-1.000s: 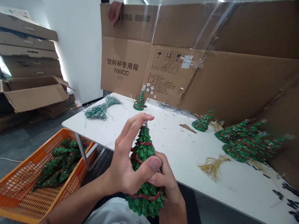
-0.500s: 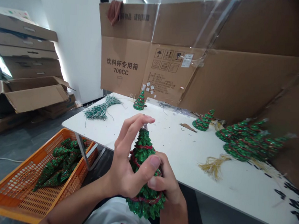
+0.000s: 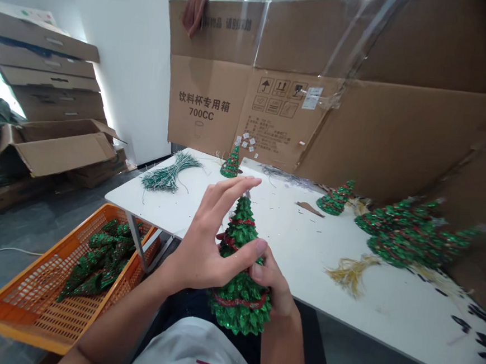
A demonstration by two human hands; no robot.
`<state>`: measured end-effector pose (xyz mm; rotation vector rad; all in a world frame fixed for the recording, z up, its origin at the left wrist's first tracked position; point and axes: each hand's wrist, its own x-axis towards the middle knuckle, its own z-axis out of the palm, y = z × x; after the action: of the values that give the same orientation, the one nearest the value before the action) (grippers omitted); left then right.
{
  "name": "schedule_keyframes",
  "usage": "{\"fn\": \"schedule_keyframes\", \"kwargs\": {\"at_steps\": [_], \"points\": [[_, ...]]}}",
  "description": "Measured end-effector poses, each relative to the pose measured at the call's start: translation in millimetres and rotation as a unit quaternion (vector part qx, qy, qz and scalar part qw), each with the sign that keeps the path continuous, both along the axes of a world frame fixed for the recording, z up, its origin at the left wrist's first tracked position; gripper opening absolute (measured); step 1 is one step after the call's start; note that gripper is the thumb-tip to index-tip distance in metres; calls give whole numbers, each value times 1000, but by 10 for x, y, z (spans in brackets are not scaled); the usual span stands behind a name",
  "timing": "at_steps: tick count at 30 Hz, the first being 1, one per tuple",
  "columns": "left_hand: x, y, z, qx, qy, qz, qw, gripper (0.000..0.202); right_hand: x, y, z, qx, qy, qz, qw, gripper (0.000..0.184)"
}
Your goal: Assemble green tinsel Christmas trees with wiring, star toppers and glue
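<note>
A small green glittery Christmas tree (image 3: 239, 310) with red garland stands nearly upright in front of me, above my lap. My right hand (image 3: 276, 283) grips it from the right side, its thumb at the front and its other fingers hidden behind. My left hand (image 3: 206, 252) curves around the tree's upper left with fingers stretched over the tip and thumb apart across the front. Whether the left thumb or fingertips press on the tree I cannot tell. The pale ornament at the tip is partly covered by the left fingers.
A white table (image 3: 275, 252) lies ahead, with a green wire bundle (image 3: 170, 173), several more trees (image 3: 424, 235) and a yellow string bundle (image 3: 353, 274). An orange crate (image 3: 8, 326) of trees sits on the floor at left. Cardboard (image 3: 217, 79) walls the table's back.
The tree and both hands have risen slightly in view and shifted a little to the right. The whole view has also shifted slightly. The right hand's grip on the tree stays.
</note>
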<state>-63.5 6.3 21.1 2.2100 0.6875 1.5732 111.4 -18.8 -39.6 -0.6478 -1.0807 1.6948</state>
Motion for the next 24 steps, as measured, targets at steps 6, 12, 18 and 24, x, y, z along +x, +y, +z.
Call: {"fn": "schedule_keyframes", "kwargs": {"at_steps": [6,12,18,24], "points": [[81,-19,-23,13,-17,21,1000,76,46,153,-211,8,-18,2,1000,44],[123,-17,-48,11,-41,8,999,74,89,215,-233,32,-41,23,998,45],[125,-49,-57,23,-47,3,999,68,56,41,-155,7,-1,5,1000,43],[121,-63,-74,16,-51,-14,998,65,-31,8,14,33,1,47,998,46]]}}
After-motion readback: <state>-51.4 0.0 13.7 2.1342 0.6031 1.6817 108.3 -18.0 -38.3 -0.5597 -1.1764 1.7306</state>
